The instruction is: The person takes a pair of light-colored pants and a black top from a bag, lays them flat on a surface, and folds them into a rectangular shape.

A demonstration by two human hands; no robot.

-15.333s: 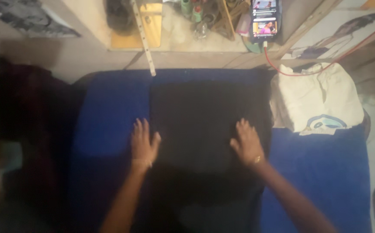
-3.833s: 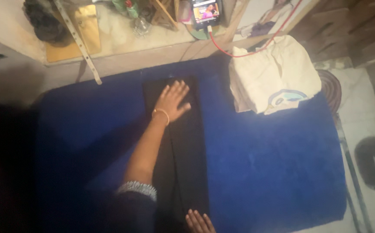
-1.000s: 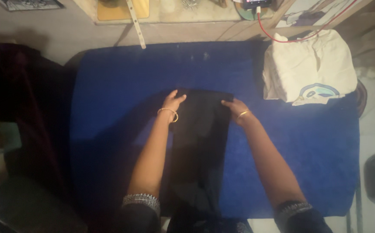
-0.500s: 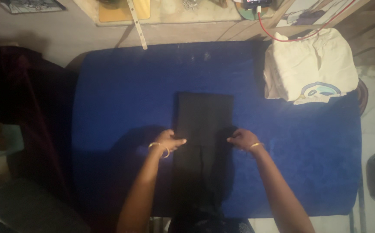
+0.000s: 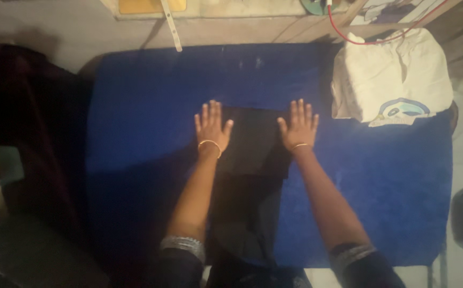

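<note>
Nearest, the dark folded cloth (image 5: 252, 160) runs from the body edge out to the middle of the blue surface (image 5: 380, 192). Both hands press flat on its far folded end, fingers spread, gripping nothing: left hand (image 5: 211, 127) on its 9 o'clock edge, right hand (image 5: 298, 127) on its 3 o'clock edge. Farther, toward 2 o'clock, sits a folded cream garment (image 5: 391, 74).

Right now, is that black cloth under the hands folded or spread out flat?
Folded. The black cloth forms a compact rectangle with a layered lower edge, pressed by the left hand and right hand on the blue surface.
</note>
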